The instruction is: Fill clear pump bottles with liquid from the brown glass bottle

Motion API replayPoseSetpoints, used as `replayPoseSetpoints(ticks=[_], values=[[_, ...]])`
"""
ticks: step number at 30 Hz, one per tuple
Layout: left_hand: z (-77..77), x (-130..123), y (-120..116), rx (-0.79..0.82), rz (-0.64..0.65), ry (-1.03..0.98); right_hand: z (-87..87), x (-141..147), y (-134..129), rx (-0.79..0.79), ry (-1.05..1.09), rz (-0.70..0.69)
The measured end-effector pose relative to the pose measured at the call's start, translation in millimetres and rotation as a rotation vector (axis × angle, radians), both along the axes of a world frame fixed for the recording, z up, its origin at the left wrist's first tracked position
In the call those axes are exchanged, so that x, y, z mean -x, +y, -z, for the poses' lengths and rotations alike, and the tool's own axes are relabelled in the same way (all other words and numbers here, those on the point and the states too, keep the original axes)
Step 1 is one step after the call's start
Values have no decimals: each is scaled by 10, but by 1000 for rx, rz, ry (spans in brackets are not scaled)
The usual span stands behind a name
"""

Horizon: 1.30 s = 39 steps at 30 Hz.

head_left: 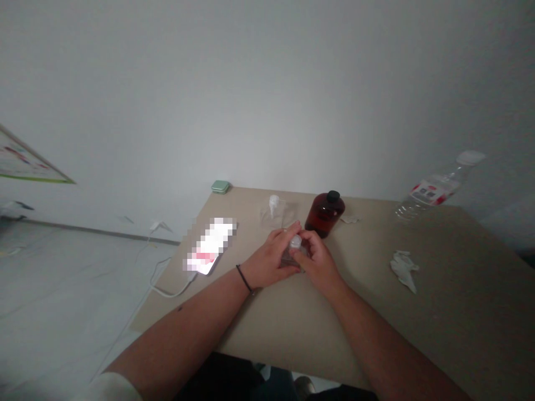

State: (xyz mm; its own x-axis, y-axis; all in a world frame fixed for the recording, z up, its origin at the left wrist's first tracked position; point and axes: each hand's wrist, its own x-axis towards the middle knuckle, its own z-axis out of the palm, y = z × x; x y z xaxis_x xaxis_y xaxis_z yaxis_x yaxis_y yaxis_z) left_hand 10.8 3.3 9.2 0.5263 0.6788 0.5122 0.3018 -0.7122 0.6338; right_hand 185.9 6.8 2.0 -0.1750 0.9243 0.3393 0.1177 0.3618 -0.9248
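Near the middle of the table, both hands close around a small clear bottle with a whitish cap (296, 241). My left hand (271, 259) wraps its left side, the fingers reaching around the back and the thumb along the front. On the other side, my right hand (320, 259) grips it with the thumb close below the cap. Most of the bottle's body is hidden by the fingers. Just behind my right hand stands a dark brown bottle (325, 214) with a black cap. A second clear container (273, 211) with a white top is behind my left hand.
A lit phone (212, 245) with a white cable (167, 294) lies at the left of the tan table (271, 323). A green case (220, 186) sits at the back corner. Rightward are a crumpled tissue (403, 271) and a clear plastic water bottle (437, 189). The wall borders the back edge.
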Motion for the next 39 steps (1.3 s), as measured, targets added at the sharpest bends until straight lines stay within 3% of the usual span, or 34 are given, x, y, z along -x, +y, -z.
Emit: replayPoseSetpoints(ticks=[7,12,30,39], values=[[1,2,-1,1,5,1,-15,-22,-7,17,35,-71],[0,-4,0,12,6,-4,3,1,1,50,30,-15],[20,13,11,-17,9,7,-19,-16,12,-5,26,-43],[31,8,20,-11,11,1,16,5,10,38,37,-42]])
